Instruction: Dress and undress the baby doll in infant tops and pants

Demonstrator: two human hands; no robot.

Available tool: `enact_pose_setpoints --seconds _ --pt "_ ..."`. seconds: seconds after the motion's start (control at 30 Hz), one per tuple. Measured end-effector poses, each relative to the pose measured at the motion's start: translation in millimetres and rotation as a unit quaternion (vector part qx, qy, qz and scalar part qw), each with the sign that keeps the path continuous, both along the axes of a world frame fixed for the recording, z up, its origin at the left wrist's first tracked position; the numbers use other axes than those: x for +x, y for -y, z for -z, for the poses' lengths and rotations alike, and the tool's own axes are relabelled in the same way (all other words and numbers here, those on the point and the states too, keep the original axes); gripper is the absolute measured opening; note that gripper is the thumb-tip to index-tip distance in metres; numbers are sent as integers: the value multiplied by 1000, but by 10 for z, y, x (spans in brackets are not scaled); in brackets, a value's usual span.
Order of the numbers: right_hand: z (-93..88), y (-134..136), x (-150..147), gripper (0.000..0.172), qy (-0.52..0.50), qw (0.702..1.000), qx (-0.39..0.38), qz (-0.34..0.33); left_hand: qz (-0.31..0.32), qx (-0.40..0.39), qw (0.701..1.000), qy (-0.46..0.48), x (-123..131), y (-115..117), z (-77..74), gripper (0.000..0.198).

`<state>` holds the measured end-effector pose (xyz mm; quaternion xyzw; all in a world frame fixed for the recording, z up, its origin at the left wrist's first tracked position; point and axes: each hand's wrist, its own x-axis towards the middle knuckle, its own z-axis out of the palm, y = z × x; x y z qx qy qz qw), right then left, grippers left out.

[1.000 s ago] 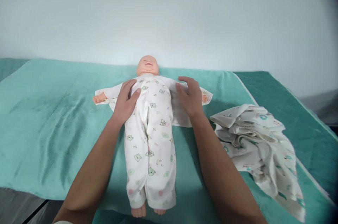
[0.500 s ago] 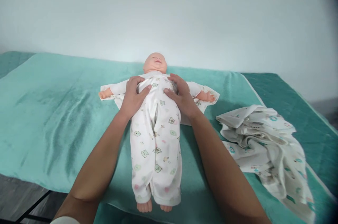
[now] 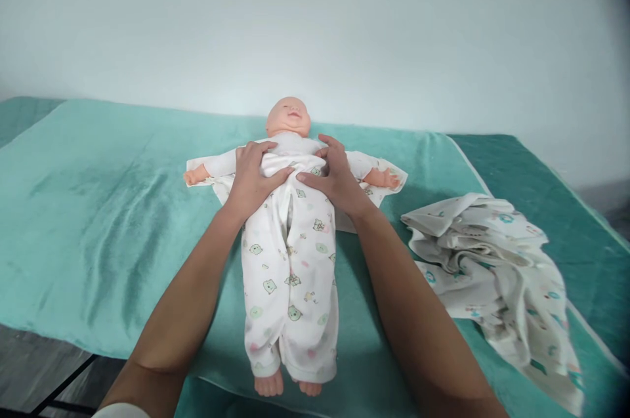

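Note:
A baby doll (image 3: 288, 117) lies on its back, head away from me and arms spread. It wears a white top (image 3: 290, 144) and white baby pants (image 3: 263, 260) printed with green bears. My left hand (image 3: 253, 176) is at the left side of the waistband, fingers over the upper edge and thumb across the front. At the right side, my right hand (image 3: 337, 176) grips the waistband likewise. Both thumbs point inward and nearly meet. The doll's bare feet (image 3: 268, 384) stick out of the leg cuffs.
A crumpled white printed cloth (image 3: 492, 260) lies to the right of the doll. Beneath everything is a teal sheet (image 3: 113, 208) over a table, with a darker green cover (image 3: 541, 208) at the right. A pale wall (image 3: 315, 24) stands behind.
The waistband has come down from near the doll's neck, showing more of the white top at the chest. Both thumbs have moved inward, closer together.

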<state>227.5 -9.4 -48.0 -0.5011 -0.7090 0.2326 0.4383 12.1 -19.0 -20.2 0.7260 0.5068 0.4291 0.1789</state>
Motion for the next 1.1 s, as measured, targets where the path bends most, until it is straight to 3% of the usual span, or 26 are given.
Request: enact_pose_setpoints --seconds 0.27,0.6,0.8,0.93,1.1 --pt "-106 96 -102 43 -36 997 62 14 -21 77 995 -57 10 41 37 18" --pt "-153 179 -176 42 -62 987 146 4 -43 176 981 -69 9 5 109 28" --pt "-122 182 -146 41 -13 990 133 45 -46 222 971 -74 -12 -28 171 37" --pt "-116 219 -118 42 50 989 96 100 -84 202 971 -94 -35 -19 210 45" --pt "-184 299 -94 51 116 984 26 131 -105 112 983 -101 -72 31 195 45"
